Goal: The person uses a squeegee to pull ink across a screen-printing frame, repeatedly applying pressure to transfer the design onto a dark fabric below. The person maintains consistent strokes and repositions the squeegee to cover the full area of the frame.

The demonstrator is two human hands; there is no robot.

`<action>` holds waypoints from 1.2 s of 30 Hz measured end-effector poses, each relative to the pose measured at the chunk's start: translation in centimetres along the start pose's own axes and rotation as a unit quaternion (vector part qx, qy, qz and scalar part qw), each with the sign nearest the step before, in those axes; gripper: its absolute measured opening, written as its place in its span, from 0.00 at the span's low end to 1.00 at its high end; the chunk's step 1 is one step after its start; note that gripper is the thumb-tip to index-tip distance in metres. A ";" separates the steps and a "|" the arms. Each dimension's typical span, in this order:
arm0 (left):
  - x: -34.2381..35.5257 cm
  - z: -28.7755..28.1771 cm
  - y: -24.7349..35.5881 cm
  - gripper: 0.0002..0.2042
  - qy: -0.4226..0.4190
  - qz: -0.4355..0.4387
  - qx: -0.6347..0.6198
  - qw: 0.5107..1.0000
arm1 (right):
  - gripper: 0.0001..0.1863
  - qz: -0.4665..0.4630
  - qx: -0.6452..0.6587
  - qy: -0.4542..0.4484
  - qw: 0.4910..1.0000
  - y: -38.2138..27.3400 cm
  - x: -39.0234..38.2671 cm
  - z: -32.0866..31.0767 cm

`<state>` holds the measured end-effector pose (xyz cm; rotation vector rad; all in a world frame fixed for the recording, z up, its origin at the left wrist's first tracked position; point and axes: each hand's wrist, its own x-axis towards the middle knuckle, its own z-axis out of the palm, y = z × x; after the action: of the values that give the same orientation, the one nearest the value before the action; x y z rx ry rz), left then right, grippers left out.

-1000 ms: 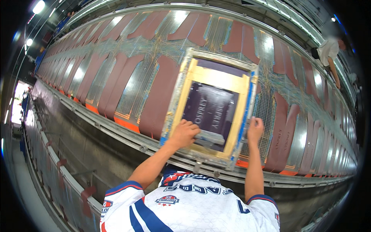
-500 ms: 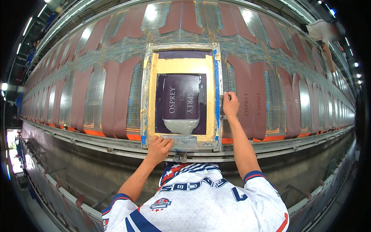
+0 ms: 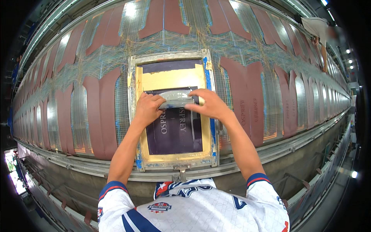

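Observation:
My left hand (image 3: 150,109) is closed on the left end of a translucent squeegee (image 3: 172,104) lying across the upper part of a printing screen's dark mesh (image 3: 174,143). Grey ink (image 3: 174,94) sits along the squeegee's far side. At its right end is my right hand (image 3: 210,103), thumb and fingers spread apart around that end; a firm grip is not visible. The screen has a metal frame (image 3: 170,56) and a yellow tape border (image 3: 170,80). Pale lettering shows through the mesh on the near side of the squeegee.
The screen lies on a long printing table (image 3: 129,46) with rows of brown panels (image 3: 101,112), some lettered on the right (image 3: 249,98). A metal rail (image 3: 270,146) runs along the near edge. Another person (image 3: 313,29) stands at the far right.
My left hand has carried the squeegee from the frame's near end to the mesh's far part. My right hand has left the frame's right side for the squeegee. The ink has moved away from me.

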<state>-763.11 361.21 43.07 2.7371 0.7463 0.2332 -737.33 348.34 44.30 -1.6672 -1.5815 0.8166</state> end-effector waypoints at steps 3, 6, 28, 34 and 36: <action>3.0 -1.2 -1.3 0.10 0.007 0.003 -0.029 1.000 | 0.18 -0.035 -0.112 -0.076 0.990 0.5 4.1 0.6; 6.3 -0.2 -4.3 0.11 0.018 0.017 -0.034 0.999 | 0.15 -0.043 -0.150 -0.043 0.987 3.5 7.7 2.6; 4.8 0.9 -4.0 0.09 -0.002 -0.013 -0.002 1.000 | 0.11 -0.025 -0.219 -0.054 0.974 3.3 7.6 3.5; -2.6 2.6 0.7 0.10 -0.005 -0.017 -0.061 0.998 | 0.13 0.010 -0.174 -0.093 0.980 1.8 -0.5 6.0; -8.1 2.4 4.7 0.15 0.006 0.009 -0.037 0.999 | 0.19 -0.054 -0.161 -0.063 0.983 1.0 -7.0 7.7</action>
<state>-767.26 352.53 41.65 2.6762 0.7011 0.2747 -743.50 341.77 39.00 -1.7595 -1.9580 0.6480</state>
